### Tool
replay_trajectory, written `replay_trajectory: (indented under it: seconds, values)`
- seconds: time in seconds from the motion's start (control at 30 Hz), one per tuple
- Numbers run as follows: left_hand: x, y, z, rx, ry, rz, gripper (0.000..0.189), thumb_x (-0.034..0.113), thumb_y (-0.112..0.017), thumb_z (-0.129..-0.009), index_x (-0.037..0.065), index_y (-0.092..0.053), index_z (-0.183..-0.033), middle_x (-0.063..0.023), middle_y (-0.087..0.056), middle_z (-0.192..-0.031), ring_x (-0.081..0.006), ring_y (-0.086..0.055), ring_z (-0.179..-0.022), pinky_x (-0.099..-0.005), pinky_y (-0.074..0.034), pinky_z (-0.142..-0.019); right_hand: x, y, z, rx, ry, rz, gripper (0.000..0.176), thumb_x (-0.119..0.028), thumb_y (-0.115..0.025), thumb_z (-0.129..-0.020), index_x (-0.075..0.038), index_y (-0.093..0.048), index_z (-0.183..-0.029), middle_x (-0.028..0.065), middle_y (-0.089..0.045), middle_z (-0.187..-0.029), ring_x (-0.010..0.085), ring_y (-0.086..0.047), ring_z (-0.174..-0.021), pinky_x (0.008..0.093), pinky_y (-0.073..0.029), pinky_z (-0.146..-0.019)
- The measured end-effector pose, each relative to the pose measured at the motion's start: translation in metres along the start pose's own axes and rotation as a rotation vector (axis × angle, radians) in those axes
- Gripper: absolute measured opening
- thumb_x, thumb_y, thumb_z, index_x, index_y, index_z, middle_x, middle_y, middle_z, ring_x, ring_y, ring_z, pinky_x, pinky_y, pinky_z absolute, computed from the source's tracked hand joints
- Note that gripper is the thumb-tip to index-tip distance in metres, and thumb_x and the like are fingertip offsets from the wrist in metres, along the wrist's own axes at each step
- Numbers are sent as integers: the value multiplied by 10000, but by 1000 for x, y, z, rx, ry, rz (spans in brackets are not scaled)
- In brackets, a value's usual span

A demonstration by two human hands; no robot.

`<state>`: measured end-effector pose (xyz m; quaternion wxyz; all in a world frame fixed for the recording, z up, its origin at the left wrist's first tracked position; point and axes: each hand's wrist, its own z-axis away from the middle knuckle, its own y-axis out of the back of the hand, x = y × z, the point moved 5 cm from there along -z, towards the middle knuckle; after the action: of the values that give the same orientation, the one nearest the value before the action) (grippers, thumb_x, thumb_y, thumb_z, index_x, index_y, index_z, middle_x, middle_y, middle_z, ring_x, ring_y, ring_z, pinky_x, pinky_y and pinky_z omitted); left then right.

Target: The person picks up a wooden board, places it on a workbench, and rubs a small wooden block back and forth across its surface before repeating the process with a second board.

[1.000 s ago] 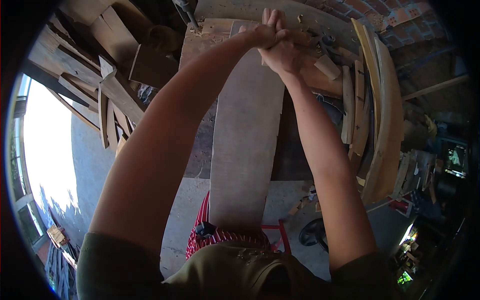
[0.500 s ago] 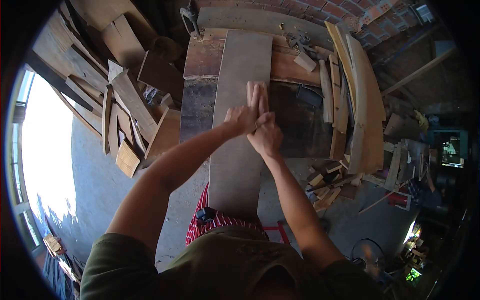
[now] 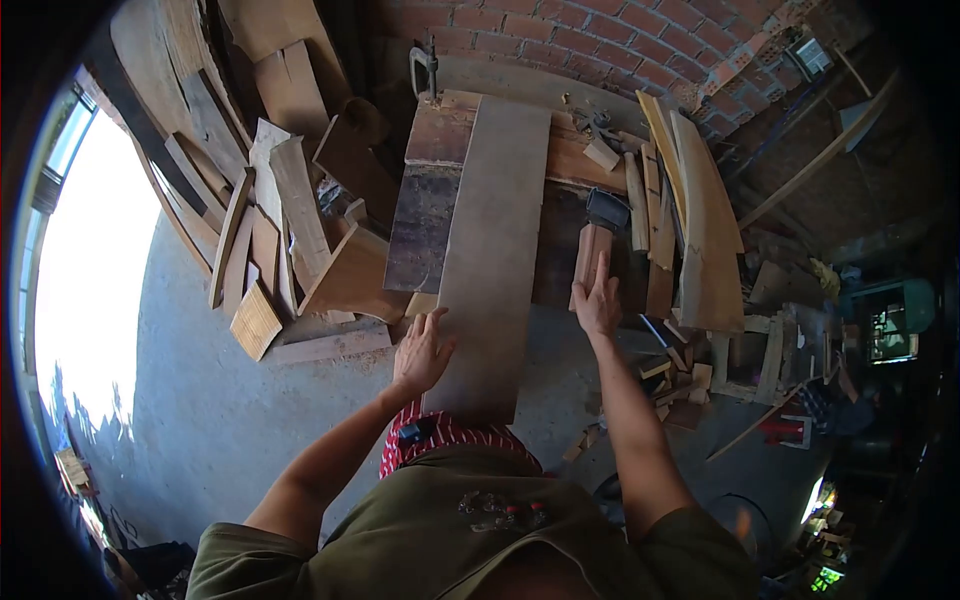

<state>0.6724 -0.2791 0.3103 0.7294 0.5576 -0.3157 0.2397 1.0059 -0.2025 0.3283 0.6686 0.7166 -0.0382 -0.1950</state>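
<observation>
A long, flat wooden board (image 3: 495, 200) runs lengthwise over the workbench, its near end at my waist. My left hand (image 3: 423, 355) rests on the board's left edge near that end, fingers apart. Off to the right of the board, my right hand (image 3: 598, 303) grips a reddish-brown wooden block (image 3: 592, 248), the index finger stretched along its top. The far end of the block is right by a dark, box-shaped piece (image 3: 608, 208) on the bench.
The workbench (image 3: 425, 215) bears a clamp (image 3: 432, 75) at its far left corner. Long planks (image 3: 705, 230) stand along its right side. Scrap wood (image 3: 685, 385) lies on the floor at right, and more boards (image 3: 290, 190) lean at left. Behind is a brick wall (image 3: 610, 40).
My hands have come apart. The right one carried the block off the board to the right; the left let go and moved back to the board's near left edge. The view has shifted.
</observation>
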Motion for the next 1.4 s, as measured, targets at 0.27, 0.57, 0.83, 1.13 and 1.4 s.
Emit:
replay_trajectory:
  seconds: [0.27, 0.57, 0.83, 1.13, 1.4]
  values:
    - [-72, -57, 12, -288, 442, 801, 596, 470, -591, -942, -6, -518, -1294, -140, -636, -1117, -230, -608, -1005, -420, -497, -863, -22, 5, 88, 255, 192, -186, 672, -194, -600, -919, -175, -304, -1522, 156, -445, -1120, 338, -467, -1034, 443, -422, -885]
    - [-43, -64, 25, -392, 693, 1047, 759, 517, -692, -855, -26, -491, -1346, -182, -576, -1313, -299, -580, -1186, -414, -460, -1027, -26, -86, 217, -584, -287, -823, 937, -572, -581, -904, 80, -234, -1481, 219, -368, -1498, 310, -343, -1405, 368, -280, -1133]
    - [39, 29, 113, -556, 439, 1298, 676, 428, -566, -947, -3, -362, -1427, -209, -516, -1351, -295, -565, -1207, -426, -476, -1021, -68, 59, 275, -645, -186, -1384, 608, -352, -608, -928, 55, -456, -1353, 147, -559, -1316, 215, -509, -1247, 325, -363, -1052]
    - [88, 120, 163, -490, 341, 1465, 619, 396, -506, -975, -14, -366, -1417, -203, -521, -1338, -279, -585, -1180, -394, -496, -1001, -125, 164, 320, -574, -276, -1896, 357, -310, -536, -923, -53, -556, -1170, 6, -605, -843, 75, -562, -557, 234, -363, -385]
    - [60, 160, 193, -517, 325, 1569, 572, 384, -506, -975, -14, -408, -1373, -185, -566, -1261, -253, -614, -1126, -377, -525, -964, -180, 164, 368, -475, -447, -1926, 269, -334, -556, -922, -90, -625, -1013, -17, -638, -772, 58, -526, -503, 216, -298, -382]
